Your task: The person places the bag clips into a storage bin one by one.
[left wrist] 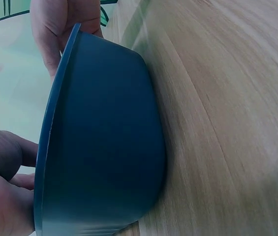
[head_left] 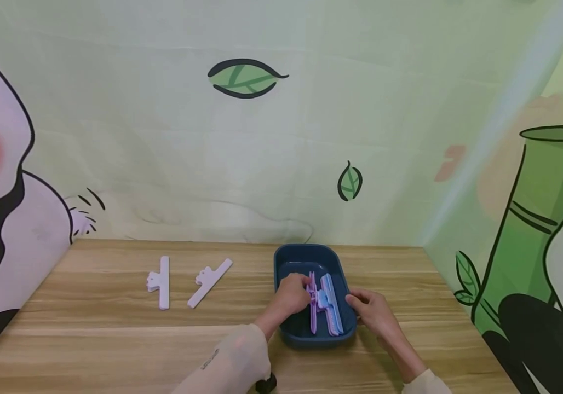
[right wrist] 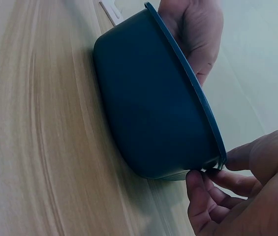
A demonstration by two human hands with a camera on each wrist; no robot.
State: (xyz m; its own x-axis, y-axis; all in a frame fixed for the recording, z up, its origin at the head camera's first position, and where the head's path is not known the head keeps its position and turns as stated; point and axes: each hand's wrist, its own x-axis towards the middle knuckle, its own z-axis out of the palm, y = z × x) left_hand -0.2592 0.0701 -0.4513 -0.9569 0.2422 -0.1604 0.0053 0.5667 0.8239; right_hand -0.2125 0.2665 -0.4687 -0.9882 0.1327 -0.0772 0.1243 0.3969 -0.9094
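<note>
While a purple plastic clip [head_left: 313, 320] and a light-blue clip [head_left: 332, 303] sit in the dark-blue oblong tub [head_left: 306, 254], two white clips [head_left: 165, 284] seem left to gather. The left hand [head_left: 291, 295] touches the purple clip, grip hidden; the right hand [head_left: 375, 313] pinches the rim. Leftward, open table [head_left: 114, 350] separates tub from white clips.

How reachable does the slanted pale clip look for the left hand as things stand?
Probably yes: the left hand would first need to lift out of the blue tray, but only tabletop shows between tray and slanted pale clip.

Purple clip [head_left: 313, 317] — partly hidden by left hand [head_left: 292, 294].
</note>
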